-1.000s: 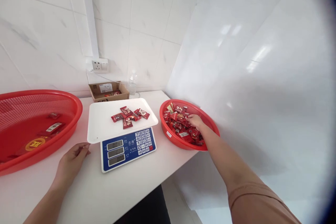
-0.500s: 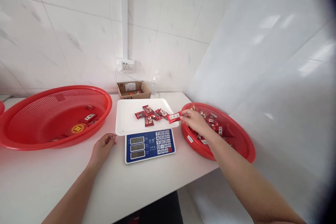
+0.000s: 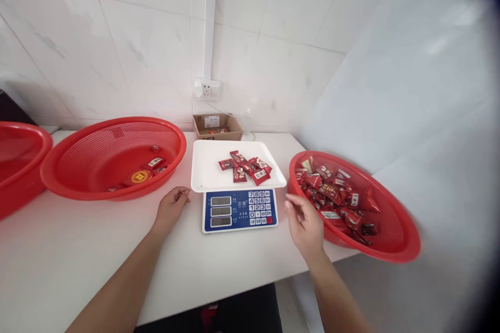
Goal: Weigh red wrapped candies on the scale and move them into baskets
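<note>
A digital weighing scale [image 3: 239,210] stands on the table, with a blue keypad panel at its front. On its white tray [image 3: 211,166] lies a loose cluster of several small red snack packets [image 3: 239,174]. My left hand [image 3: 172,210] rests on the table just left of the scale, fingers curled in and nothing visible in them. My right hand [image 3: 307,223] is just right of the keypad, in front of the right basket; its thumb and fingers are a little apart and hold nothing. That red basket [image 3: 404,239] contains many similar red packets [image 3: 351,200].
Left of the scale stands another red basket [image 3: 78,148] with a few packets inside. Part of a further red basket [image 3: 23,177] shows at the far left. Behind the tray sits an open cardboard box [image 3: 219,127], below a wall socket [image 3: 207,89].
My right hand has let go of a red packet, which now lies on the tray's right side, and has drawn back towards me. The view has shifted left; my left hand stays beside the scale.
</note>
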Available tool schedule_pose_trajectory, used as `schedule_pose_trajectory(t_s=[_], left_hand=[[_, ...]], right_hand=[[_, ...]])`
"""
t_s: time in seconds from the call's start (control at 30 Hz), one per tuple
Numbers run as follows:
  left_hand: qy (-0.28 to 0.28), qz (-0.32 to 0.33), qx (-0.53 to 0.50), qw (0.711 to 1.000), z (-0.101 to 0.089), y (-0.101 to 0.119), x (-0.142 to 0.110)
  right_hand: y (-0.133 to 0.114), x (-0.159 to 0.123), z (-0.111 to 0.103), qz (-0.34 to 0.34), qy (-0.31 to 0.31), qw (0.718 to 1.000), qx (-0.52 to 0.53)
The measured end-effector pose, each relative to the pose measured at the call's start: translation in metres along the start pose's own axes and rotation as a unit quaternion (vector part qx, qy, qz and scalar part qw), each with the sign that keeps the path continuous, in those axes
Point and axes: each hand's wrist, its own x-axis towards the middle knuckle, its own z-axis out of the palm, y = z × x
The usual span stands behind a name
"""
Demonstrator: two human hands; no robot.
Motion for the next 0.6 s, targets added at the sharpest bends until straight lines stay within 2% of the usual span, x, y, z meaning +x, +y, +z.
schedule_pose_trajectory(t_s=[0.13, 0.23, 0.33, 0.47, 0.6], left_hand=[[-0.003, -0.006, 0.0, 1.0, 0.0, 0.001, -0.002], [-0.003, -0.008, 0.002, 1.0, 0.001, 0.002, -0.003], [0.001, -0.009, 0.009, 1.0, 0.001, 0.003, -0.003], [0.003, -0.007, 0.02, 1.0, 0.001, 0.006, -0.004], [0.007, -0.003, 0.033, 0.999, 0.001, 0.007, -0.004]], right_hand=[[0.028, -0.039, 0.006, 0.11, 0.004, 0.992, 0.058], [0.042, -0.045, 0.01, 0.173, -0.018, 0.978, 0.115], [0.051, -0.043, 0.015, 0.219, -0.003, 0.965, 0.146], [0.058, -0.043, 0.021, 0.243, 0.039, 0.962, 0.115], [0.06, -0.045, 0.026, 0.235, 0.007, 0.967, 0.095]])
